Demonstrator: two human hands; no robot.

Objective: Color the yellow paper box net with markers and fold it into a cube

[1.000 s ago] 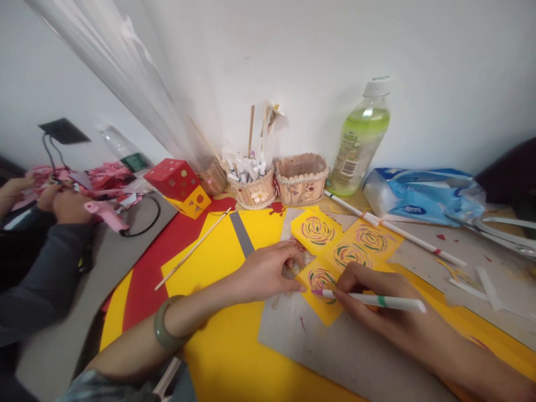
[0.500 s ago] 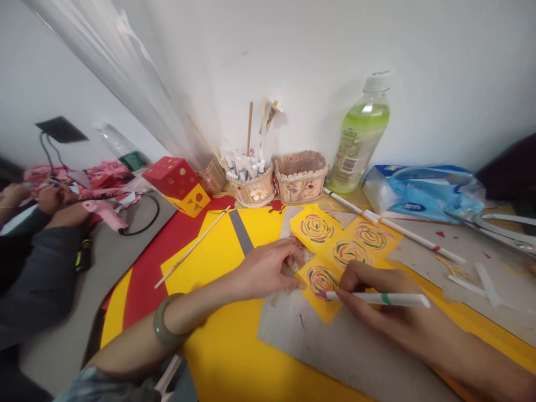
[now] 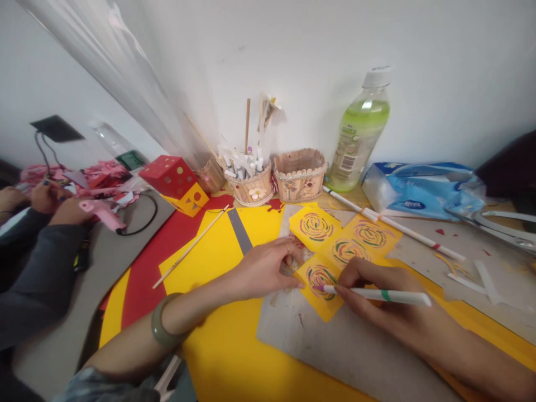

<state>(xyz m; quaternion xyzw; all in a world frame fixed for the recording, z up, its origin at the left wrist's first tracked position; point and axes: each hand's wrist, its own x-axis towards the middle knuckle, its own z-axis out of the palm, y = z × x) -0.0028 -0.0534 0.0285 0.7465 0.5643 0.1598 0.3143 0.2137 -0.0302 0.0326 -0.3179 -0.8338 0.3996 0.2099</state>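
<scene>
My right hand [image 3: 377,296] grips a white marker [image 3: 402,297] with a green band. Its purple tip touches the lower square of a yellow paper cutout [image 3: 330,310]. Swirls of coloured strokes in pink, green and purple cover each of the cutout's squares. At the left edge of that lower square, my left hand [image 3: 262,271] holds the paper with its thumb and bent fingers. A green bangle [image 3: 161,324] circles my left wrist. Beneath the cutout lies a grey board [image 3: 318,352], itself on top of yellow sheets [image 3: 226,346].
Behind my hands stand a basket of markers [image 3: 251,187], a second basket [image 3: 301,184] and a green drink bottle [image 3: 355,139]. Scissors [image 3: 502,226] and a tissue pack [image 3: 422,192] lie right. Left are a red-yellow box [image 3: 176,184], a glue gun [image 3: 103,215] and another person's hands [image 3: 62,201].
The marker tip has shifted slightly up and left on the lower swirl, and my right hand moved a little with it. My left hand stays at the paper's edge.
</scene>
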